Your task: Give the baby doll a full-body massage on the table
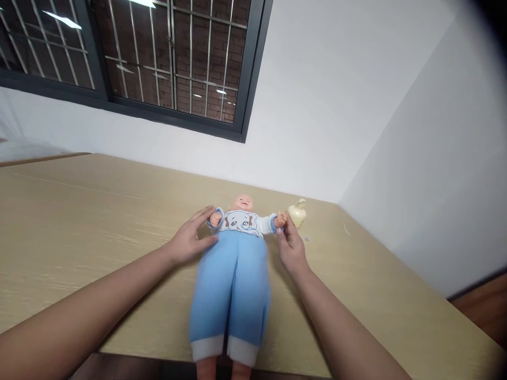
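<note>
A baby doll [236, 264] lies on its back on the table, its head away from me and its feet past the near edge. It wears blue trousers with white cuffs and a white top with an elephant face. My left hand [194, 237] rests against the doll's arm at its left side, thumb and fingers apart. Between the thumb and fingers of my right hand [292, 248] is the doll's other hand [280, 219], stretched out sideways. Just behind those fingers stands a cream-coloured bottle [298, 212] with a pump-like top.
The pale wooden table [99, 221] reaches back to a white wall [317, 95]. A barred window [170, 58] with a dark frame is above it. A thin pale strip [346, 229] and a small bluish bit [307, 239] lie right of the doll.
</note>
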